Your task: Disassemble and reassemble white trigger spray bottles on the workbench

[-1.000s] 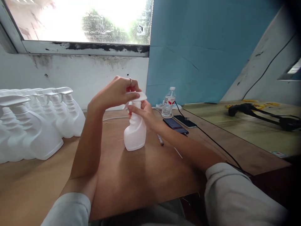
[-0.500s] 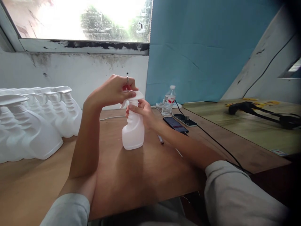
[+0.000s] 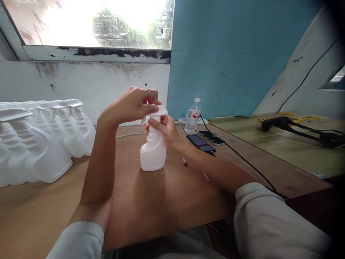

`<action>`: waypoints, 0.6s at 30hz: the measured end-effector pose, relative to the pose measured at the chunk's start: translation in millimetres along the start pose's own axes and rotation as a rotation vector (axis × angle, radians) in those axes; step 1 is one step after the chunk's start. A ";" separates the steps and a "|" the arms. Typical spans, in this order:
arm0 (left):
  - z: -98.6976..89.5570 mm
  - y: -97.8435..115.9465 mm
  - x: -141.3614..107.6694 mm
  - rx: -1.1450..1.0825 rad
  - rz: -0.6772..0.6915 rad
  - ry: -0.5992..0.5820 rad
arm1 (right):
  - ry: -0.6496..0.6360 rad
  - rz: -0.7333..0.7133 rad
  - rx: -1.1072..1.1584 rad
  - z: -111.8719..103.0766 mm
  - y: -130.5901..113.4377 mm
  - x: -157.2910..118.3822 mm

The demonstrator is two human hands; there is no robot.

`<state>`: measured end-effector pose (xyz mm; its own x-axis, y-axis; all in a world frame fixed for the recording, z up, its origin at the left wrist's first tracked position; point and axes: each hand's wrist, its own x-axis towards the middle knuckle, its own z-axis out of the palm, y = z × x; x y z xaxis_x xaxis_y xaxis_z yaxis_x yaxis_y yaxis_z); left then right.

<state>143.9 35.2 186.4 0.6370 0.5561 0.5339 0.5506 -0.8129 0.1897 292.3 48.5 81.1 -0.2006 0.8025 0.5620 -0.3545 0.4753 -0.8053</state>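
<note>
A white spray bottle (image 3: pixel 153 156) stands upright on the brown table (image 3: pixel 134 216), a little left of the middle of the view. My left hand (image 3: pixel 137 103), with a ring on one finger, is closed on the white spray head (image 3: pixel 161 110) from above, thumb on its near side. Around the bottle's neck, just below the head, the fingers of my right hand (image 3: pixel 167 130) are wrapped, with the thumb pointing up and left. Part of the neck and the far fingers are hidden.
Rows of white spray bottles (image 3: pixel 45 151) stand at the left. Right of the hands are a clear water bottle (image 3: pixel 192 120), two phones (image 3: pixel 201 143) with cables and a small pen-like object (image 3: pixel 184 161). A black strap-like object (image 3: pixel 293 129) lies at the far right.
The spray head and my left hand have shifted slightly to the right, and the head's orientation has turned a little. My right hand stays at the neck, slightly lower.
</note>
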 end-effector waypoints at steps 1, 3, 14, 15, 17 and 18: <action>-0.2 -0.8 0.2 0.009 -0.003 -0.004 | -0.019 0.015 0.001 -0.5 -1.1 0.8; -0.9 -3.6 0.4 0.015 -0.015 -0.009 | -0.091 0.076 0.022 -3.3 -3.3 3.9; 1.9 -5.2 -0.6 -0.170 0.068 -0.061 | -0.614 0.325 -0.077 -33.9 -23.3 17.4; 2.9 -5.1 -0.3 -0.195 0.076 -0.070 | -0.635 0.316 -0.083 -35.6 -22.7 17.2; 4.3 -5.7 0.2 -0.232 0.082 -0.085 | -0.632 0.288 -0.078 -36.9 -18.5 15.9; 4.3 -6.4 0.4 -0.242 0.083 -0.089 | -0.612 0.267 -0.060 -36.4 -15.6 15.1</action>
<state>142.9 41.3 181.8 0.7255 0.4900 0.4833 0.3563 -0.8682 0.3454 328.0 66.4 95.2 -0.7625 0.5546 0.3332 -0.1725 0.3220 -0.9309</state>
